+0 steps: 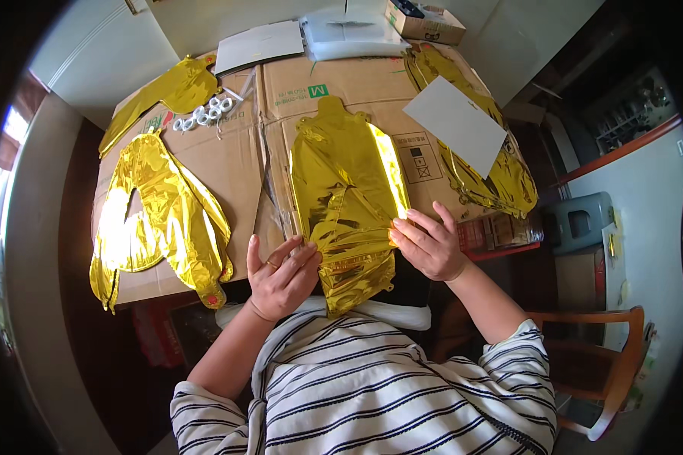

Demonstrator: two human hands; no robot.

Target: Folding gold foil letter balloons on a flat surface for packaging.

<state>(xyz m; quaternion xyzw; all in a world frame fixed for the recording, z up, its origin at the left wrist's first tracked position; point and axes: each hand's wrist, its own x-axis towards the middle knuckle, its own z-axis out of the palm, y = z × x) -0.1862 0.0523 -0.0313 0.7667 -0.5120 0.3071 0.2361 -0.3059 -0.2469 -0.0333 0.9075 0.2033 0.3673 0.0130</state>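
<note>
In front of me a flat, shiny gold foil balloon (345,178) lies folded lengthwise on the cardboard, its near end hanging over the table edge toward my lap. My left hand (284,279) is closed on the left edge of the foil, the fingertips bent onto it. Across from it, my right hand (432,246) grips the right edge between the thumb and the first fingers, with the other fingers raised. The foil creases and bunches between the two hands.
Flattened cardboard (228,159) covers the table. More gold foil balloons (159,205) lie left; others sit at right beneath a white card (457,125). Several small white rolls (212,112) rest at upper left. A card stack (259,45), clear plastic bags (353,38) and a box (425,23) line the back.
</note>
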